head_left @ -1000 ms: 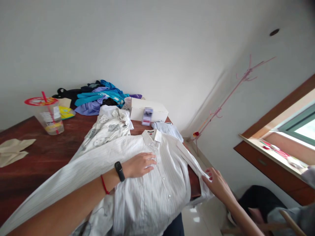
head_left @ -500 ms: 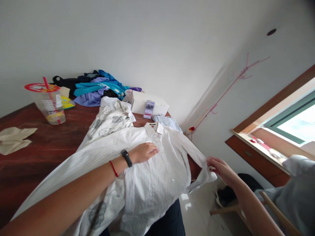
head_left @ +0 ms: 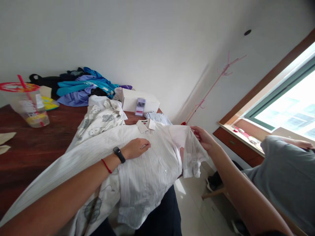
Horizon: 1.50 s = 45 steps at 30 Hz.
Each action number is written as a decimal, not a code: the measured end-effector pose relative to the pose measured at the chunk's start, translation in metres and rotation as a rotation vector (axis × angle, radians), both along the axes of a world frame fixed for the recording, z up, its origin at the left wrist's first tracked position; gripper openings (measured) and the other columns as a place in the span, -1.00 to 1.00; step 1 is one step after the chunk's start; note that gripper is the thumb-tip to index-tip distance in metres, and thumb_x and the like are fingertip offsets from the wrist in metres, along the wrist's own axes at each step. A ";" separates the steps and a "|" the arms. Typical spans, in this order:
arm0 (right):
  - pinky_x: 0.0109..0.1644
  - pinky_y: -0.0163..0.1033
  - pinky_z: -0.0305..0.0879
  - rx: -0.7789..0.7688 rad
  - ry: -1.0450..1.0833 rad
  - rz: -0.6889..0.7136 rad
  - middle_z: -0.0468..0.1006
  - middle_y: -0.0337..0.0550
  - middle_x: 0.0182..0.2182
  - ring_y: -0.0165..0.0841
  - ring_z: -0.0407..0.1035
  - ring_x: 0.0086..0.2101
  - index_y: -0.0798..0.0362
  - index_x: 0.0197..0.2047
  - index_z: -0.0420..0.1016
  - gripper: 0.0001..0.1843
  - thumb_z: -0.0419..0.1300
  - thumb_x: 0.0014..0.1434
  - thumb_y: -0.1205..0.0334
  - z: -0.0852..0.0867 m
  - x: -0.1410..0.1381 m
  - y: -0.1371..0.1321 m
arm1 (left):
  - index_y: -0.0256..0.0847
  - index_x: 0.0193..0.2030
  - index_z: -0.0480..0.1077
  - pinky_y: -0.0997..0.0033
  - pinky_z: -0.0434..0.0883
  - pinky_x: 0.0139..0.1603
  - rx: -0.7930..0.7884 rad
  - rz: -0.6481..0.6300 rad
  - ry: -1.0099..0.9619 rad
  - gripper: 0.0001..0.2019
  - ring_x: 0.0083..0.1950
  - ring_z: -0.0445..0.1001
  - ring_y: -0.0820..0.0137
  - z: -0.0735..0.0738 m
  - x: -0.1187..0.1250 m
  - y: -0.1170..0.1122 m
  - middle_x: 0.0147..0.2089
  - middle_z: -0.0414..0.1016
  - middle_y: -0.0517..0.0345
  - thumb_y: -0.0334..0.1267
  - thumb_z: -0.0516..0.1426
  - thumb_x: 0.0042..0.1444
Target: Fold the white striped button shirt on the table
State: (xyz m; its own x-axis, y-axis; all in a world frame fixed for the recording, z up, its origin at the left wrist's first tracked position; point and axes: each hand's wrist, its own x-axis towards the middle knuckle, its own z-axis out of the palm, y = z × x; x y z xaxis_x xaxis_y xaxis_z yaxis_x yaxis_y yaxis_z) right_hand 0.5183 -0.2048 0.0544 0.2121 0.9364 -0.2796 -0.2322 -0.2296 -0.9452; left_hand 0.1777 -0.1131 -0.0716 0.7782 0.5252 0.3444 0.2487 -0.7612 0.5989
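A white pinstriped shirt (head_left: pixel 147 167) lies front-up across a dark wooden table (head_left: pixel 36 147), collar toward the wall. My left hand (head_left: pixel 136 147) rests flat on its chest, fingers out; the wrist has a black band and a red cord. My right hand (head_left: pixel 203 137) pinches the shirt's right sleeve (head_left: pixel 189 149) and holds it lifted off the table's right edge, the cuff hanging down. A white patterned garment (head_left: pixel 103 119) lies under and behind the shirt.
A pile of blue, purple and black clothes (head_left: pixel 81 87) sits by the wall. Beside it stands a white box (head_left: pixel 139 101). A plastic cup with a red straw (head_left: pixel 27 105) is at the left. Another person in a grey top (head_left: pixel 285 177) sits at the right below a window.
My right hand has closed on the sleeve and raised it up and toward the collar. The view has swung to the right; my left hand stays on the shirt's chest.
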 end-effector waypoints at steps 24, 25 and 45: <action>-0.73 -0.58 0.00 -0.061 0.404 0.019 0.22 -0.42 -0.64 -0.63 0.04 -0.72 0.01 -0.42 0.15 -0.72 0.16 0.26 0.41 -0.068 -0.149 0.060 | -0.21 0.07 0.36 0.09 0.41 0.13 0.146 -0.073 -0.042 -0.78 0.06 0.50 0.15 0.005 0.009 -0.011 0.07 0.49 -0.05 -0.23 0.08 0.34; -0.72 -0.58 0.04 -0.064 0.418 0.017 0.23 -0.41 -0.64 -0.62 0.06 -0.71 0.01 -0.41 0.15 -0.72 0.15 0.28 0.41 -0.069 -0.153 0.061 | -0.20 -0.01 0.36 0.09 0.42 0.12 0.106 -0.086 -0.075 -0.83 0.03 0.50 0.15 0.004 0.011 -0.011 0.03 0.50 -0.03 -0.23 0.10 0.32; -0.69 -0.57 0.15 0.023 0.629 0.009 0.25 -0.37 -0.63 -0.58 0.13 -0.69 0.03 -0.38 0.21 -0.74 0.02 0.40 0.36 -0.030 -0.176 0.059 | -0.15 0.12 0.34 0.24 0.41 0.11 -1.180 -0.412 -0.425 -0.73 0.10 0.49 0.27 0.007 0.016 -0.006 0.09 0.48 -0.02 -0.28 0.17 0.31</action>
